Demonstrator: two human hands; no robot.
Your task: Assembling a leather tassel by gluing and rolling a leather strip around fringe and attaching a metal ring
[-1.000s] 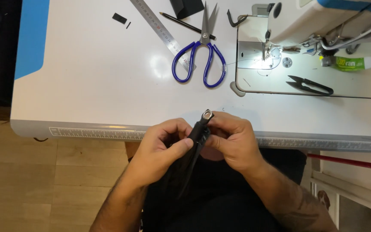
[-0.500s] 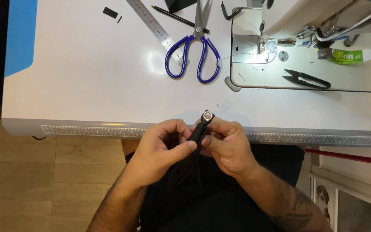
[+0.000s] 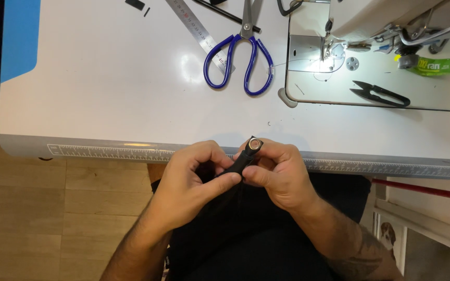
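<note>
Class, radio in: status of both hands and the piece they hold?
Left hand and right hand pinch narrow black strap with round metal eyelet. Nothing blocking.

Black strap (image 3: 238,165), blue-handled scissors (image 3: 241,57), white table (image 3: 105,88).

White table (image 3: 105,93), measuring scale along its near edge. Blue-handled scissors (image 3: 241,57) lie near the far side, blades pointing away, touching a steel ruler (image 3: 196,28) laid diagonally on their left. Sewing machine (image 3: 391,21) at far right; lamp lit over its plate. Black thread snips (image 3: 381,94) on the machine bed. Green-labelled tube (image 3: 433,65) behind them. Wood floor (image 3: 42,218) below.
</note>
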